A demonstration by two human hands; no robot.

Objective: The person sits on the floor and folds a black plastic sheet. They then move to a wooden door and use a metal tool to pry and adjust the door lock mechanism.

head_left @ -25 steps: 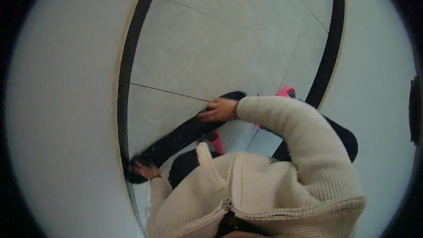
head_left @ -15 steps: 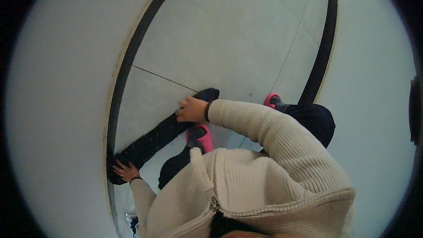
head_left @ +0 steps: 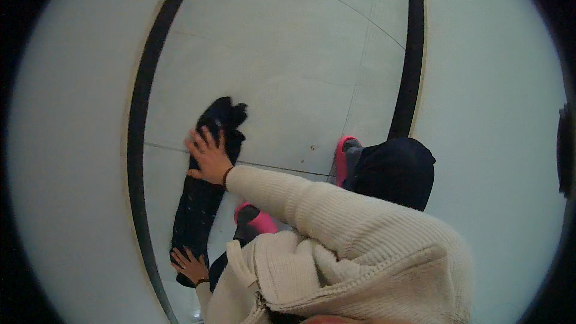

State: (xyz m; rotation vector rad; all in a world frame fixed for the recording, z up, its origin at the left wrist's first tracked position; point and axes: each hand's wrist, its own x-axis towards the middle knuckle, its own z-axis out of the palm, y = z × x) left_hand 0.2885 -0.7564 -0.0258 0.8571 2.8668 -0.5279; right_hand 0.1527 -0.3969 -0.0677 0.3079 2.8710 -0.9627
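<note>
A long, narrow bundle of black cloth speckled with pale lint lies on the tiled floor, left of my feet. Its far end spreads into loose folds, with a small flap sticking out to the right. My right hand rests on the upper part, fingers spread and palm down. At the near end, my left hand lies flat on the cloth with its fingers apart. Neither hand is closed around the fabric. What kind of item the cloth is cannot be made out.
Pink slippers are on my feet, either side of a floor tile seam. A white wall with a dark baseboard runs along the left, and another dark baseboard borders the right. Small specks dot the floor ahead.
The black cloth has turned from a diagonal to lie nearly along the left baseboard, its far end swinging left and opening into folds. My right hand has moved left with it.
</note>
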